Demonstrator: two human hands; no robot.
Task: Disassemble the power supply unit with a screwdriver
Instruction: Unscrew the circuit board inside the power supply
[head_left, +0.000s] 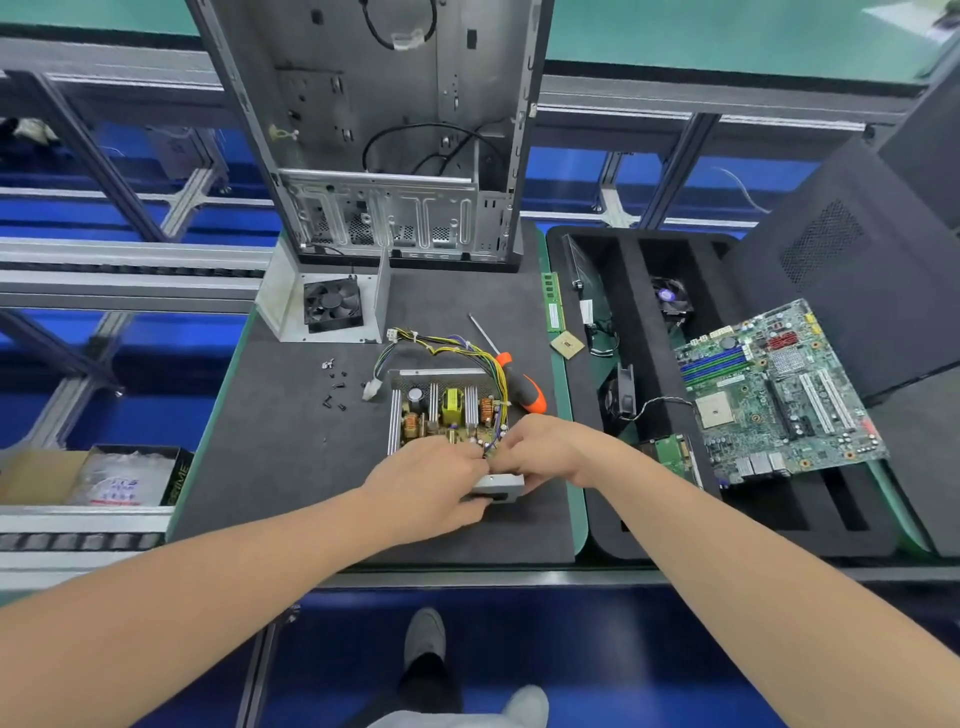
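Note:
The power supply unit (441, 410) lies open on the dark mat, its circuit board with coils, heat sinks and a yellow transformer exposed. A bundle of coloured wires (447, 351) runs from it toward the back. My left hand (426, 483) grips the unit's near edge, fingers curled over it. My right hand (540, 449) pinches at the near right corner, by the wires and the metal casing. The screwdriver (519, 379), orange and black handled, lies on the mat just right of the unit, untouched. Its cover (280, 306) with a black fan (332, 305) sits behind to the left.
Several loose black screws (335, 387) lie left of the unit. An empty computer case (384, 135) stands at the back. A RAM stick (553, 301) and CPU chip (567, 345) lie to the right. A black foam tray (639, 332) holds a motherboard (774, 395) and fans.

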